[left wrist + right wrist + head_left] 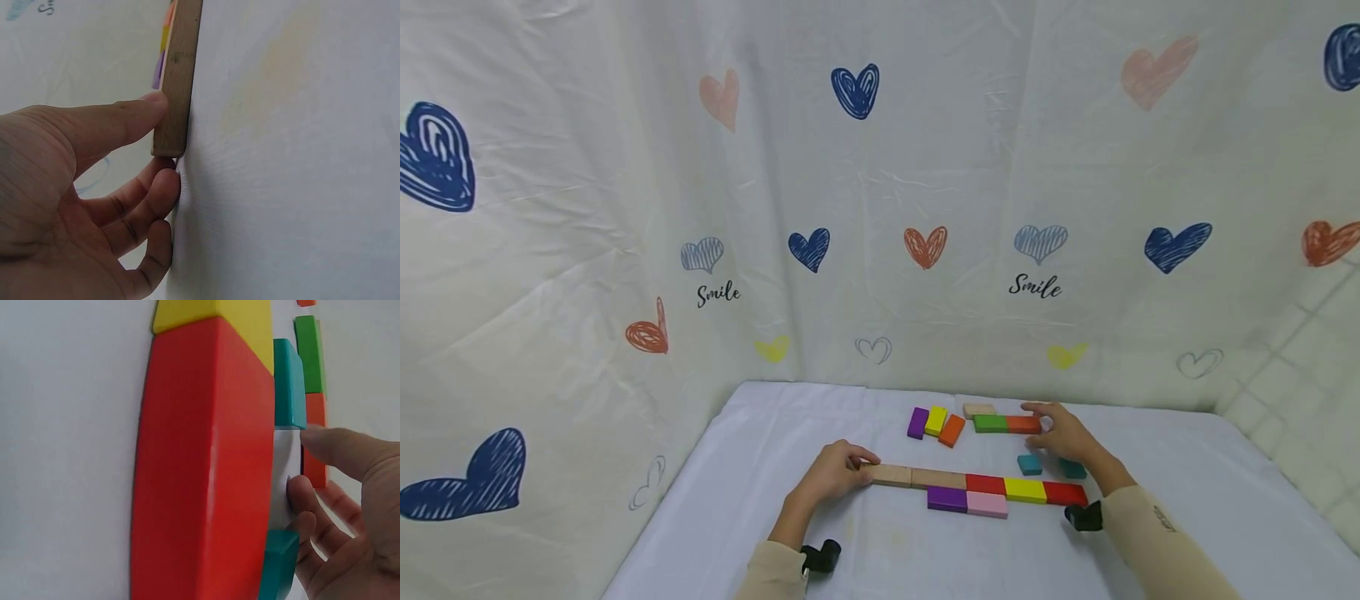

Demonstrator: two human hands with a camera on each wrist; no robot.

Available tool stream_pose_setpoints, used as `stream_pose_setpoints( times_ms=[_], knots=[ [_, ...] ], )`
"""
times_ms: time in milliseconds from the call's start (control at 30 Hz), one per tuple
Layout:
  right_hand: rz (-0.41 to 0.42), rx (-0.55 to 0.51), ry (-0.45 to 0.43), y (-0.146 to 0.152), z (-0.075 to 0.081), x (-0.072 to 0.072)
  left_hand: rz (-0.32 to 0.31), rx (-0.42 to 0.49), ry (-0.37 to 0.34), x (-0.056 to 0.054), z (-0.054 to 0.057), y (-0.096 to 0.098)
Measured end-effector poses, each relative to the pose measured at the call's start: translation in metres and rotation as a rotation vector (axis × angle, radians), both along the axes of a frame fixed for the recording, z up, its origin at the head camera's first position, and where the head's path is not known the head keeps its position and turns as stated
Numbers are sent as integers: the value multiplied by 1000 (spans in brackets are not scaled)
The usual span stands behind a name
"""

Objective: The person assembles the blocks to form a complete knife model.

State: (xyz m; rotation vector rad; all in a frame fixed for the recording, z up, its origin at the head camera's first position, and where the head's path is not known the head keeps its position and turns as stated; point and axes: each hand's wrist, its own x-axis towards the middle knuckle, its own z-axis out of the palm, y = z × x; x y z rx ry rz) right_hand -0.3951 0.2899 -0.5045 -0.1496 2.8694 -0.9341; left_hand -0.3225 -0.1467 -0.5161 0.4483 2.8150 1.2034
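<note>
One wide view, two close sideways ones
The head view looks forward and down over the surface point(722, 508) to the curtain point(970, 125); the left wrist view looks past the left hand point(69, 219) along a wooden block point(178, 69), shared with the head; the right wrist view has a red block point(175, 456) very near; it and the head share the orange block point(317, 409) at the right hand point(378, 531).

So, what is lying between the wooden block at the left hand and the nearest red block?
A second wooden block lies between the end block at the left hand and the red block in the head view.
</note>
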Motion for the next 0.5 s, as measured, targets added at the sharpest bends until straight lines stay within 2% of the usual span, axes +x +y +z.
stream_pose_setpoints(
  times_ms=[267, 500],
  knots=[
    [-39, 15, 13, -2, 4, 5, -4, -4, 7, 0, 2, 1],
    [7, 23, 64, 2, 12, 15, 0, -8, -2, 2, 2, 1]
  ],
)
